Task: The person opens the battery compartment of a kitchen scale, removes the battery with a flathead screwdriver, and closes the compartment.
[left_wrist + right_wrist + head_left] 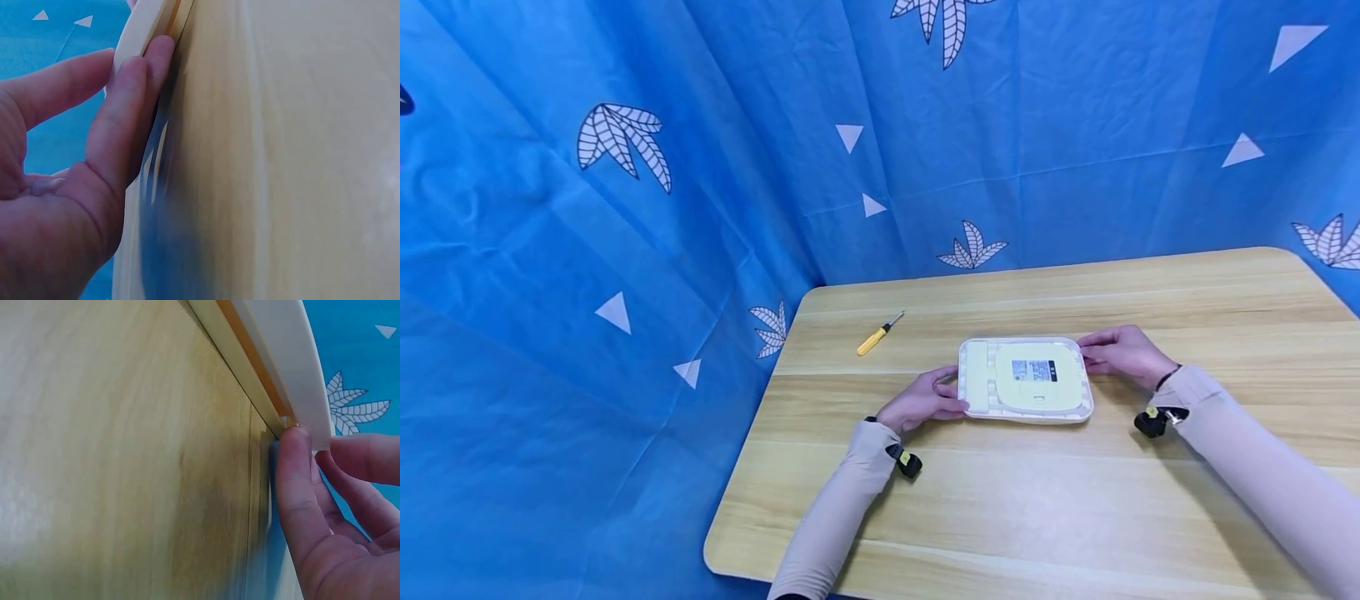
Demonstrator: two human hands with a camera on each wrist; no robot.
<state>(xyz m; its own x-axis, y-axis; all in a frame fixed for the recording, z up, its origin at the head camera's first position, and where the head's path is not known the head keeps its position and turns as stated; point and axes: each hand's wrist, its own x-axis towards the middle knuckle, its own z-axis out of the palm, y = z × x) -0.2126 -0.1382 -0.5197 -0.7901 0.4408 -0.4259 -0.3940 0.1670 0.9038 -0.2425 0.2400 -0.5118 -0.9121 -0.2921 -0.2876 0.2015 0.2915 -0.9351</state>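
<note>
A flat white rounded-rectangular device (pixel 983 379) lies on the table, its pale raised panel and printed label facing up. It looks like an appliance turned underside up. At its left end my left hand (pixel 925 398) pinches the edge; in the left wrist view, thumb and fingers (pixel 112 137) meet on the white rim (pixel 140 31). The right hand (pixel 1123 354) grips the opposite end. Seen from the right wrist, its thumb and fingers (pixel 300 481) close on the rim (pixel 300 362), with an orange-brown strip showing beneath.
A screwdriver (pixel 874 339) with a yellow handle lies to the left of the device, farther back. Blue patterned cloth (pixel 925 150) hangs behind and along the left side of the wooden table (pixel 1015 517).
</note>
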